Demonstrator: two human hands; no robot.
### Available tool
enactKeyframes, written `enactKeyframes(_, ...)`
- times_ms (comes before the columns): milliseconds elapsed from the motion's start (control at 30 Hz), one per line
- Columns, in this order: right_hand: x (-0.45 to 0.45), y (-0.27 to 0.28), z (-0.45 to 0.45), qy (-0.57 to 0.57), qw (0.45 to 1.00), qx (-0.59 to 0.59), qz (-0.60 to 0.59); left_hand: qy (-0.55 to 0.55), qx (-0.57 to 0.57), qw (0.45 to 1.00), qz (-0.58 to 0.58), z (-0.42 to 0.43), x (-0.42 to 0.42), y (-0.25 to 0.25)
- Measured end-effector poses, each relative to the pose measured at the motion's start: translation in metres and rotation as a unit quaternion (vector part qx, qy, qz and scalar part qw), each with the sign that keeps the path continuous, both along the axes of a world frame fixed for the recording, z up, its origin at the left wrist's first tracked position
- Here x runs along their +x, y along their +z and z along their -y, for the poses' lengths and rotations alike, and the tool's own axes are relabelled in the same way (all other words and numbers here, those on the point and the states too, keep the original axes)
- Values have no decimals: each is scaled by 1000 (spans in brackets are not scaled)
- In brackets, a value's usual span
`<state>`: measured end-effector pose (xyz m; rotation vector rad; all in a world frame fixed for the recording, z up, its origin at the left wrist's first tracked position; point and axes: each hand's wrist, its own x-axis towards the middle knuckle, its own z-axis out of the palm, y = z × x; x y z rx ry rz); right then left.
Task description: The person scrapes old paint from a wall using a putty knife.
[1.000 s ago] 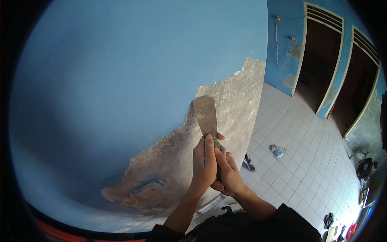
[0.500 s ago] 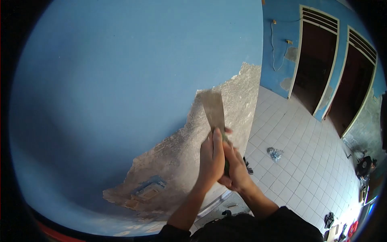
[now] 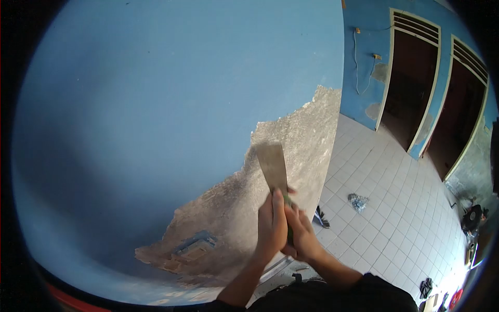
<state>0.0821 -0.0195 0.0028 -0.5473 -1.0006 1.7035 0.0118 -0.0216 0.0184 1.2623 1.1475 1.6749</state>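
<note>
Both my hands are wrapped round the green handle of a paint scraper [image 3: 273, 165]. My left hand [image 3: 271, 223] grips it from the left, its thumb lying along the handle close to the blade. On the right, my right hand [image 3: 302, 231] is closed round the same handle. The wide metal blade points up over the bare grey plaster [image 3: 301, 132], a little below the ragged edge of the blue paint [image 3: 171, 93]. Whether the blade touches the wall I cannot tell. Most of the handle is hidden by my fingers.
A recessed box [image 3: 195, 248] sits low in the bare plaster. To the right, a tiled floor [image 3: 364, 161] carries a small heap of bluish flakes [image 3: 358, 202] and a dark bristled thing [image 3: 321, 217]. Two doorways [image 3: 410, 78] stand beyond, with a cable [image 3: 356, 62] hanging beside them.
My hands and the scraper have moved down the wall together, so the blade now sits lower, away from the paint edge. The view has shifted slightly.
</note>
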Motion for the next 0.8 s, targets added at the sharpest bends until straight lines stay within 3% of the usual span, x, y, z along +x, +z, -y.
enactKeyframes(100, -16, -4, -3, -118, 991, 68, 15, 8, -6, 1000, 18, -1, -3, 10)
enactKeyframes(200, -2, 48, -23, 38, 999, 36, 10, 30, 20, 997, -66, -24, -9, 52)
enactKeyframes(267, 2, 58, -32, 161, 978, 11, -130, -19, 69, 997, -25, -31, -5, 67)
enactKeyframes(300, 5, 54, -31, 163, 978, 15, -131, -17, 72, 997, -27, -30, -3, 63)
enactKeyframes(367, 13, 35, -23, 89, 996, -16, -11, 15, 34, 999, -19, -20, 4, 37)
enactKeyframes(467, 26, 7, -2, 32, 982, 135, 129, 39, 21, 998, 44, 2, 18, -13)
enactKeyframes(567, 19, -21, -6, 60, 994, 45, 77, 39, 18, 995, 95, 9, 18, -20)
enactKeyframes(600, 14, -17, -20, -70, 943, 262, 192, 54, 19, 997, 43, -1, 10, -11)
enactKeyframes(633, 13, -16, -19, -121, 890, 363, 248, 69, 14, 997, -9, -8, 4, -3)
enactKeyframes(667, 12, -15, -19, -187, 821, 450, 297, 46, 26, 998, 29, -13, 6, 11)
enactKeyframes(700, 13, -7, -17, -86, 924, 304, 215, 49, 28, 998, 34, -11, 7, 9)
enactKeyframes(733, 14, 4, -20, 17, 981, 149, 124, 30, 39, 997, 58, -13, 8, 10)
enactKeyframes(767, 16, 9, -19, 119, 992, -22, 30, 11, 43, 996, 80, -12, 10, 9)
enactKeyframes(800, 22, 8, -19, 174, 983, -52, 11, 15, 47, 995, 87, -6, 12, 12)
